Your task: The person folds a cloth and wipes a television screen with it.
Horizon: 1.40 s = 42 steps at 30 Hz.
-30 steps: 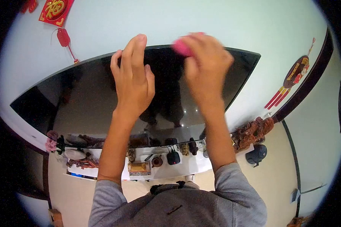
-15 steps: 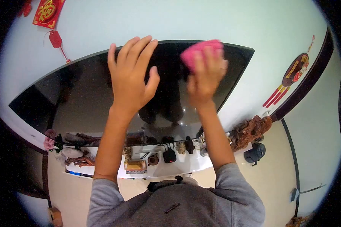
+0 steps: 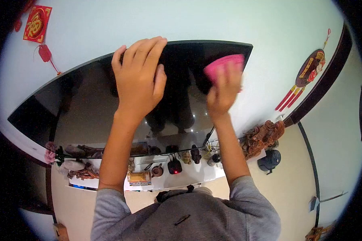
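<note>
A large black television (image 3: 88,108) stands against the wall in front of me. My left hand (image 3: 136,88) is at its top edge, fingers bent over the rim and thumb on the screen side. Near the right end of the screen, my right hand (image 3: 225,94) presses a folded pink cloth (image 3: 224,62) to the glass, its fingers slightly blurred. Part of the cloth is hidden under those fingers.
Below the television, a white cabinet (image 3: 197,176) carries a black box (image 3: 174,165) with a red light, a brown teapot (image 3: 157,170), a tissue box (image 3: 140,178) and a wood carving (image 3: 263,138). Red decorations (image 3: 38,24) hang on the wall.
My right hand has moved the pink cloth down and to the right across the screen. My left hand's fingers have drawn together and bent over the top edge. The view has shifted slightly.
</note>
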### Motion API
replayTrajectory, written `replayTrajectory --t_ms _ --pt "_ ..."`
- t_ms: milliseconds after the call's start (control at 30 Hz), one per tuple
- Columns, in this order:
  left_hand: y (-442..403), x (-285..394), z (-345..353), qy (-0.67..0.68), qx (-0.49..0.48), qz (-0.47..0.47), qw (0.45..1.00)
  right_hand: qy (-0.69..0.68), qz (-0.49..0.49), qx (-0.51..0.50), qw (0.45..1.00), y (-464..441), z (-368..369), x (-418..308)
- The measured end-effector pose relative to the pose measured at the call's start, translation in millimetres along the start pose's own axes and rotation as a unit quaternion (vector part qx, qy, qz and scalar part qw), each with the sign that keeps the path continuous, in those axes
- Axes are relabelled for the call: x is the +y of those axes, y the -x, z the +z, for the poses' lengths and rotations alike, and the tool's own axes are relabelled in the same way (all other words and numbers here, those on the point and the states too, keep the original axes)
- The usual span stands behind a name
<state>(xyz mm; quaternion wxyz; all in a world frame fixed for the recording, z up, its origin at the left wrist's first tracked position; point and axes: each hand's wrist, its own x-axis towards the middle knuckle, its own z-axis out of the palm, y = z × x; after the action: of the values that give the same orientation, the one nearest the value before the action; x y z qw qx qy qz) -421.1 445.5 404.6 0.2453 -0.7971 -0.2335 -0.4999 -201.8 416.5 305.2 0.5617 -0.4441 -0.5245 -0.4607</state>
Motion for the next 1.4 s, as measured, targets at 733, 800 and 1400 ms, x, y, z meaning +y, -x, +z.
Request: replayTrajectory --t_ms 733,800,1400 --pt "0.4 -1.0 6.0 -0.006 0.022 -0.009 1.0 -0.061 -0.03 -0.036 0.997 -25.8 29.0 -62.9" --pt "0.4 -1.5 5.2 -0.003 0.022 -0.008 1.0 -0.02 -0.015 0.018 1.0 -33.7 21.9 -32.5" --pt "1.1 0.5 4.9 -0.005 0.038 0.0 0.999 0.016 0.01 -0.013 1.0 36.4 -14.2 25.9"
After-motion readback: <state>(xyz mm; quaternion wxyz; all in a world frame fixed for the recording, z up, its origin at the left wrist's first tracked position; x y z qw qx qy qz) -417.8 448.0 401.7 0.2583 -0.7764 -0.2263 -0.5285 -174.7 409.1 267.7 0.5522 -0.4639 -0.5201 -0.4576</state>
